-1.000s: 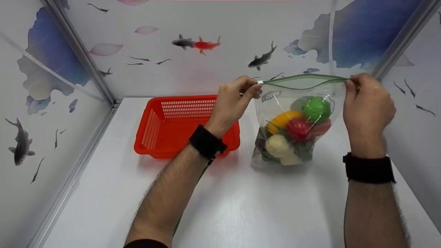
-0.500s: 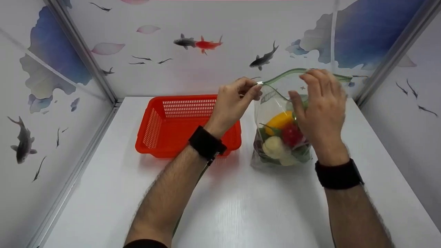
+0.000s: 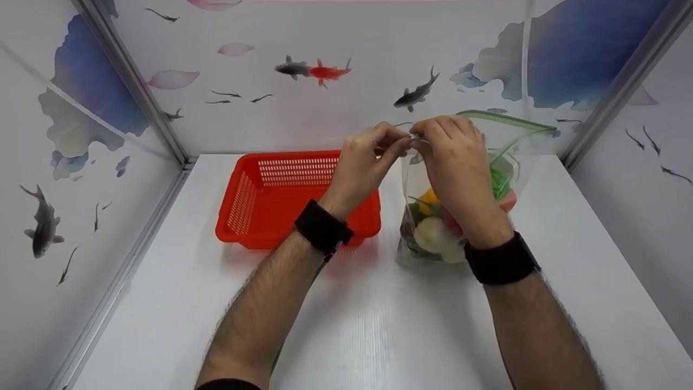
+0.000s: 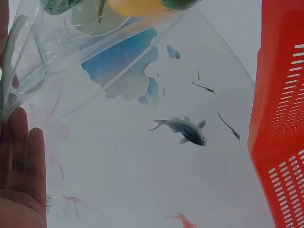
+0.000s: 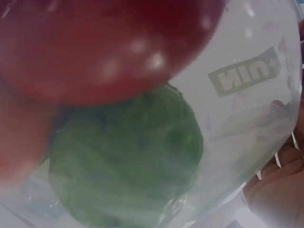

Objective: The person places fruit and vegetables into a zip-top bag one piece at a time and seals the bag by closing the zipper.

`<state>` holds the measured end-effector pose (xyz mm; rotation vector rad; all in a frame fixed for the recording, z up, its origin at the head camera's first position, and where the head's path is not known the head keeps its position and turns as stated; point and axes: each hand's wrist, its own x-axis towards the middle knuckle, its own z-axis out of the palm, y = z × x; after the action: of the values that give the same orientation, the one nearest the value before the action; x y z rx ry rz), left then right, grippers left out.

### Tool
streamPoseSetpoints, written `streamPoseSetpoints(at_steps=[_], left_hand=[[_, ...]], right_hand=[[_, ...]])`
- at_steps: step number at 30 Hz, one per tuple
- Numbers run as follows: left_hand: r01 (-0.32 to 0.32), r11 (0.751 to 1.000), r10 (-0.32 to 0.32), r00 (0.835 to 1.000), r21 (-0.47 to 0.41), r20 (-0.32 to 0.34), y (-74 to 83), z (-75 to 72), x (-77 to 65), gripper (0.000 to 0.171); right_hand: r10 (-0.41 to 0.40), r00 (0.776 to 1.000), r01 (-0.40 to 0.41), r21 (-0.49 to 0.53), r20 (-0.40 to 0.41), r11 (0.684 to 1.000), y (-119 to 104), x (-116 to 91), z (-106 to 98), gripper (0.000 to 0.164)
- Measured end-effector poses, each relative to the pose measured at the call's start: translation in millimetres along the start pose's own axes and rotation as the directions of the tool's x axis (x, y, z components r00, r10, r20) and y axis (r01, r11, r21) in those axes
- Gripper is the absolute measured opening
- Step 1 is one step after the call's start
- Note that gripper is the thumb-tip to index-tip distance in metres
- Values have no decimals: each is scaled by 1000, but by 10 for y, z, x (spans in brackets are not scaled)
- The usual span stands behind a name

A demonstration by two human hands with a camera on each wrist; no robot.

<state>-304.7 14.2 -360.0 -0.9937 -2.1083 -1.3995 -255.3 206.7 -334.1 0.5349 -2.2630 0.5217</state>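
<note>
A clear zip bag (image 3: pixel 531 150) with a green zip strip (image 3: pixel 506 117) stands on the table, its right half of the mouth gaping. My left hand (image 3: pixel 364 165) pinches the bag's top left corner. Right beside it, my right hand (image 3: pixel 459 170) pinches the zip at the same corner, fingertips meeting the left ones; the white slider there is mostly hidden. Inside the bag are toy vegetables: a pale cauliflower-like piece (image 3: pixel 431 234), a yellow one (image 3: pixel 427 201), a green round one (image 3: pixel 499 184), and a glossy red one (image 5: pixel 118 52), largest in the right wrist view.
A red plastic basket (image 3: pixel 230 203) with slotted walls stands left of the bag, partly behind the left forearm. White panels (image 3: pixel 325 32) printed with fish enclose the white table (image 3: pixel 373 325) at the back and both sides.
My right hand let go of the bag's top right corner and moved left to the slider corner, where it now pinches the zip. The left hand kept its hold.
</note>
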Motion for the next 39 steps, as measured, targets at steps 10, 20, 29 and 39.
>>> streamPoseSetpoints(at_steps=[10, 20, 29, 39], left_hand=[[-46, 998, 46, 999, 30, 13, -30, -9, -37, 18], [-20, 1000, 20, 1000, 3, 0, -84, -36, -85, 17], [-19, 1000, 18, 1000, -3, -11, -143, -74, -124, 19], [5, 1000, -5, 1000, -18, -8, -178, -121, -156, 22]], right_hand=[[42, 997, -42, -4, 67, 999, 102, -6, -57, 16], [82, 996, -81, -39, 39, 996, 276, -66, -105, 12], [153, 988, -149, -117, 28, 982, 442, -122, -259, 14], [274, 961, -266, -147, 34, 953, 710, -207, -445, 14]])
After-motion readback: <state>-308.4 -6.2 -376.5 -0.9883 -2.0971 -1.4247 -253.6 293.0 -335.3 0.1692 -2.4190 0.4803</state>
